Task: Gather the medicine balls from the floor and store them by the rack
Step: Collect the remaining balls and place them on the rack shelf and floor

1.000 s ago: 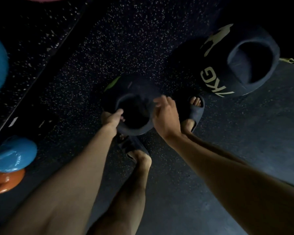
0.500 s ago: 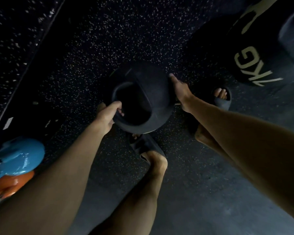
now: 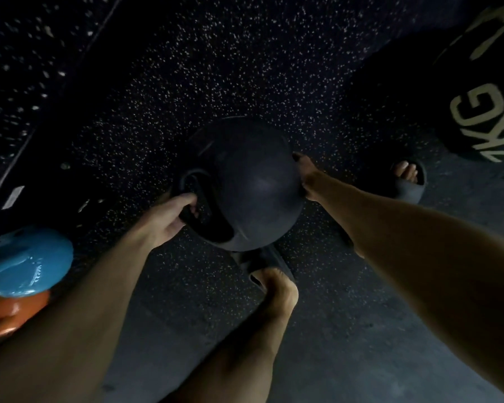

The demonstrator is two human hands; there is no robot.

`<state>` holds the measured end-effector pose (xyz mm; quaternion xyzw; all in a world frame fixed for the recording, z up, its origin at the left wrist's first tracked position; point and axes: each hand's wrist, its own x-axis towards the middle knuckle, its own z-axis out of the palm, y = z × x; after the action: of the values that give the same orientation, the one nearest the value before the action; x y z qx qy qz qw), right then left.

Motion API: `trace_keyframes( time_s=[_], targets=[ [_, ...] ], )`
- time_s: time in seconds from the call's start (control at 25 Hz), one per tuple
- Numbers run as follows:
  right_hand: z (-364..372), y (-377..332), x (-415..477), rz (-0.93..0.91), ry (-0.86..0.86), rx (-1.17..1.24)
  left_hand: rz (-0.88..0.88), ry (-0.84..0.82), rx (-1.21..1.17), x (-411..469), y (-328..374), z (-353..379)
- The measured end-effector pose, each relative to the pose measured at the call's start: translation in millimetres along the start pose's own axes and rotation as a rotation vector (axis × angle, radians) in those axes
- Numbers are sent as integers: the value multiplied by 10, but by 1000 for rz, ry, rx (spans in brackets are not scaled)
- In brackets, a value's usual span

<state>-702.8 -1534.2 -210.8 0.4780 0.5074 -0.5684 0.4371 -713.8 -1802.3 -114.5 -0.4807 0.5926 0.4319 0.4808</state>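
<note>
your left hand [image 3: 172, 219] grips the medicine ball [image 3: 256, 187] by its handle [image 3: 186, 181], low between your feet [image 3: 280, 289], while the right hand's [image 3: 306, 178] hold stays hidden behind it, so one slip could drop it on them.

The dark speckled floor [image 3: 157, 112] turned smooth grey toward 5 o'clock. A black medicine ball [image 3: 483, 91] marked KG sat at 2 o'clock, with a blue weight [image 3: 26, 263] and an orange weight [image 3: 9, 312] at 8.

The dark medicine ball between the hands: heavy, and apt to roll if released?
The medicine ball is probably heavy for its size: the left hand grips a moulded handle, the right hand rests on its side. Its round body would likely roll on the floor. It shows no sag, so likely stiff.
</note>
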Motion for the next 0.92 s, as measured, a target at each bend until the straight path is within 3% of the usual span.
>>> trace_keyframes(
  time_s=[0.12,0.2,0.36,0.64,0.76,0.92],
  targets=[
    [-77,72,-295,-15,28,45,18,-44,-5,-211,81,42],
    [-215,58,-808,15,108,74,40,-50,0,-512,133,107],
    [-514,10,-2055,-104,220,-21,107,-79,6,-1449,145,184],
    [-865,-291,-5044,-284,347,-9,286,-99,-34,-4257,66,128],
    [-834,-397,-6215,-396,356,-147,392,-120,-154,-5116,-75,41],
    [-792,-505,-7044,-557,299,-254,641,-10,-327,-6010,-428,-50]
  ],
)
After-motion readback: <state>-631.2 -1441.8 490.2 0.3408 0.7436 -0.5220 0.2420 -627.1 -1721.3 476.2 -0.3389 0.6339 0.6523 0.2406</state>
